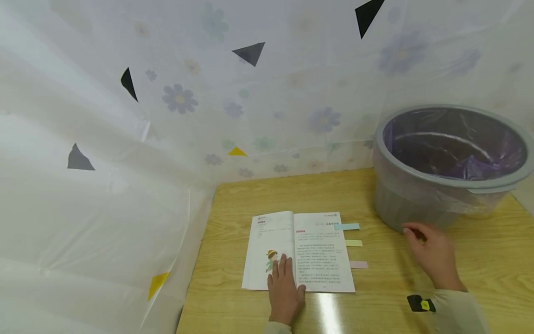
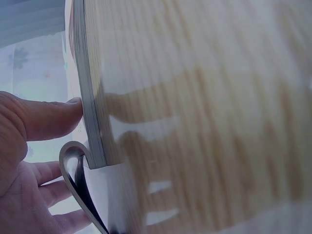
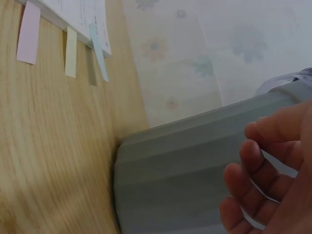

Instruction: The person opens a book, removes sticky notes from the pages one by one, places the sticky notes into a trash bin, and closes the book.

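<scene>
An open book (image 1: 319,264) lies on the wooden table, with printed text and a small cartoon figure on its left page. My left hand (image 1: 284,290) rests on the lower part of that page, fingers extended. In the left wrist view the thumb lies against the book's edge (image 2: 92,107). Blue (image 1: 348,227), yellow (image 1: 354,243) and pink (image 1: 359,265) sticky tabs stick out from the book's right side. To the right of them, my right hand (image 1: 434,253) hovers in front of a grey bin, fingers loosely curled. Nothing shows between its fingers in the right wrist view (image 3: 273,180).
The large grey bin (image 1: 400,206), lined with a translucent purple bag (image 1: 471,167), stands on the table at the back right. Plastic sheeting with flowers (image 1: 271,116) hangs behind the table, and pale sheeting (image 1: 104,232) hangs along the left.
</scene>
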Demonstrator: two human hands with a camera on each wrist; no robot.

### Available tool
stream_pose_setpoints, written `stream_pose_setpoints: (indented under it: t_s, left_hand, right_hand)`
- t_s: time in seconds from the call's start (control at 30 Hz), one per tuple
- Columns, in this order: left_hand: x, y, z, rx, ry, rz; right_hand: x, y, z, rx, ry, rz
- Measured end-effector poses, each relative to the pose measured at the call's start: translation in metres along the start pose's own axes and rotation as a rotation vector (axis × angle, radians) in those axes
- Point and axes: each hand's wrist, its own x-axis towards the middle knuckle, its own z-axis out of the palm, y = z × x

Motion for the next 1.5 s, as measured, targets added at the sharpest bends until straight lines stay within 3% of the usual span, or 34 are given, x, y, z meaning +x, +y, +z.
stream_pose_setpoints:
  t_s: [0.73, 1.27, 1.5]
  left_hand:
    - [-0.001, 0.0, -0.001, -0.034, 0.005, 0.0]
    - [-0.001, -0.001, 0.0, -0.029, 0.025, 0.01]
    - [-0.001, -0.001, 0.001, -0.018, 0.019, 0.005]
  right_hand:
    - [-0.017, 0.025, 0.019, -0.024, -0.272, 0.128]
    - [-0.021, 0.036, 0.031, -0.009, -0.409, 0.212]
    - [-0.024, 0.041, 0.037, -0.009, -0.427, 0.201]
